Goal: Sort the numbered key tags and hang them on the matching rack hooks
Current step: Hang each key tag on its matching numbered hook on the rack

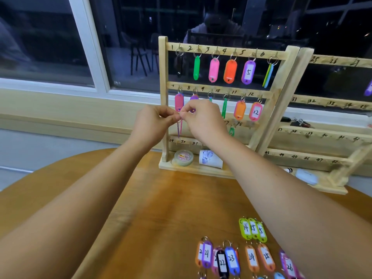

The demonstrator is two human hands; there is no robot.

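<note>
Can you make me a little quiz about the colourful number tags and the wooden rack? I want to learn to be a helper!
1. True or false: the left hand and the right hand both pinch the ring of a pair of tags in front of the rack.
2. What colour is tag 12 on the rack? A green, B pink, C blue.
3. Which number is on the black tag lying on the table?
Key: 1 true; 2 B; 3 22.
</note>
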